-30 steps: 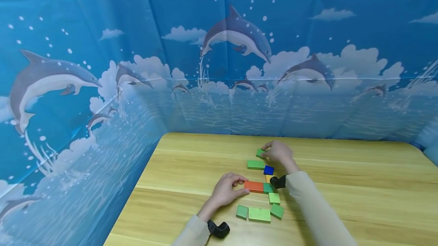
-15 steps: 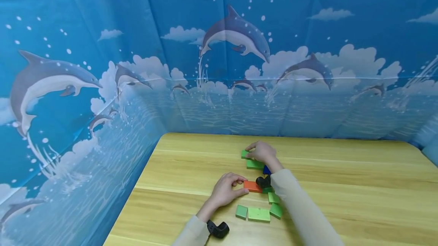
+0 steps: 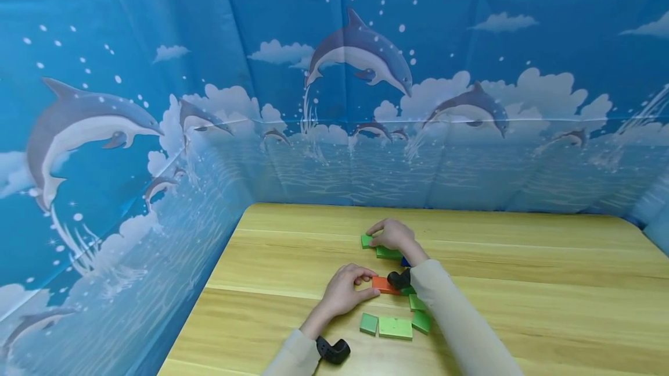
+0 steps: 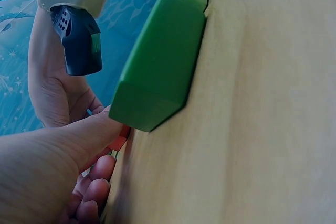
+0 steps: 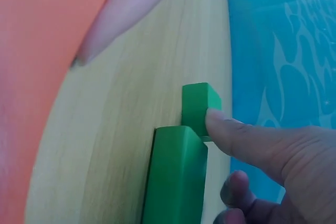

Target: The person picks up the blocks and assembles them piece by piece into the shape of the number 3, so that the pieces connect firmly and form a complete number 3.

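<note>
My right hand (image 3: 394, 235) pinches a small green block (image 3: 365, 242) at the left end of a longer green block (image 3: 388, 253). The right wrist view shows the thumb against the small block (image 5: 195, 106), close to the end of the long one (image 5: 170, 177); the index finger is hidden there. My left hand (image 3: 345, 292) holds the left end of an orange-red block (image 3: 384, 285) between thumb and fingers. A darker green block (image 3: 409, 291) meets its right end, partly covered by the black wrist camera. A blue block (image 3: 405, 262) peeks out under the right wrist.
Nearer on the wooden table (image 3: 272, 283) lie a green square (image 3: 369, 323), a light green rectangle (image 3: 395, 328) and a tilted green square (image 3: 421, 322). Another light green block (image 3: 416, 302) sits above them, beside the right sleeve. A blue dolphin curtain (image 3: 334, 172) borders the table.
My right hand has carried the small green block leftward, from behind the long green block's right side to its left end, and slightly nearer. The left hand stays on the orange-red block.
</note>
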The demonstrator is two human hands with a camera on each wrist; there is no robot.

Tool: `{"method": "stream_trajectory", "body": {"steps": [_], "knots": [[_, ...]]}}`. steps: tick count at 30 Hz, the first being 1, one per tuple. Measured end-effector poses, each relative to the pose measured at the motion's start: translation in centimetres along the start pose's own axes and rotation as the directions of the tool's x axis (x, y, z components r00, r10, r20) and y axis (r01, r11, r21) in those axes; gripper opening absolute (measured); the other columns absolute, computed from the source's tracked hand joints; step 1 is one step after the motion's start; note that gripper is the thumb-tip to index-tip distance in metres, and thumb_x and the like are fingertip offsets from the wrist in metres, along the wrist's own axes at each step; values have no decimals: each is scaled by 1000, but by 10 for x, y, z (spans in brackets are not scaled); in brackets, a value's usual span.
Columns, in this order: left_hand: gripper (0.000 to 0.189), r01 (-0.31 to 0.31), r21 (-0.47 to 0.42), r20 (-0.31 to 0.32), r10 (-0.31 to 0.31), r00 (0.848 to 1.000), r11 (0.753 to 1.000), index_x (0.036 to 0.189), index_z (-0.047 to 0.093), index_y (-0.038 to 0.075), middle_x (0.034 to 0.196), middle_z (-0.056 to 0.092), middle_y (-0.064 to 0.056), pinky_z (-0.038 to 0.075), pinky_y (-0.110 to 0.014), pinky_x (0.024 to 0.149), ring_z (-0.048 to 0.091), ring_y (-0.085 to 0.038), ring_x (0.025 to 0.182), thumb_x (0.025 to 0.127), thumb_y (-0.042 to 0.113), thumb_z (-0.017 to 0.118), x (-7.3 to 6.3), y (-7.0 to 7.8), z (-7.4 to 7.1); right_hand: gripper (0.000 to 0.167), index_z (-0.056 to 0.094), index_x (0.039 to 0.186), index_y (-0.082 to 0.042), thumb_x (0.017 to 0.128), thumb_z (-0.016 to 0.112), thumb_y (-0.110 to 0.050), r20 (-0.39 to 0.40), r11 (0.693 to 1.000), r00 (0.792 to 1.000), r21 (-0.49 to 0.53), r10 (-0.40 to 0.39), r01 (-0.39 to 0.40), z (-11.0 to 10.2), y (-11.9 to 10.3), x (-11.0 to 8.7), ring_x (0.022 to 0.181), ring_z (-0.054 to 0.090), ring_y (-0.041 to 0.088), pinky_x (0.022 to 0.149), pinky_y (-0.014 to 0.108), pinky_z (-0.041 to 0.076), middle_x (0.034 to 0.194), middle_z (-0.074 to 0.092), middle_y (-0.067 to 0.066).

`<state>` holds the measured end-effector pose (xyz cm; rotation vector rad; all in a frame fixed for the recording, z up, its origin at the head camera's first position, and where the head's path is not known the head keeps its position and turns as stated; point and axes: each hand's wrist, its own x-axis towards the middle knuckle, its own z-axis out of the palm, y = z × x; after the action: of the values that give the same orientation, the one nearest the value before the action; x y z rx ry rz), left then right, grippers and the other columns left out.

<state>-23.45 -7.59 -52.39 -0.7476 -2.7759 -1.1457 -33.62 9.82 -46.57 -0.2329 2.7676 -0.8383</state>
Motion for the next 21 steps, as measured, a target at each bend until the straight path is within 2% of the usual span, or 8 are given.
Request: {"method": "stream_trajectory", "body": {"steps": [3,8,15,21], "knots": [[32,5,0,5,-5,1000,1000,109,69,22,90,55,12,38,-22,69,44,-4,76,84,42,71,0,0,0,26,72,112,-22,86,72,-24,29,999,999,32,-38,37,0,0,-1,107,56,31,71,39,46,132,54,12],[32,9,0,9,-9,1000,1000,109,69,22,90,54,12,37,-22,69,44,-3,76,84,42,71,0,0,0,29,70,116,-17,88,70,-24,51,995,997,77,-64,60,1,3,-1,105,56,30,76,42,47,132,53,15],[33,8,6,8,-8,1000,1000,110,69,22,89,54,12,36,-22,68,43,-3,75,84,43,71,0,0,1,28,72,108,-21,84,73,-35,35,1000,999,-11,-10,10,3,4,0,101,57,27,73,40,46,128,56,11],[33,9,1,6,-9,1000,1000,110,69,22,90,54,12,36,-22,69,43,-4,75,84,43,70,0,0,1,28,72,108,-22,84,73,-35,52,999,999,-46,2,0,-2,1,-2,102,57,29,75,43,45,125,58,9]]}}
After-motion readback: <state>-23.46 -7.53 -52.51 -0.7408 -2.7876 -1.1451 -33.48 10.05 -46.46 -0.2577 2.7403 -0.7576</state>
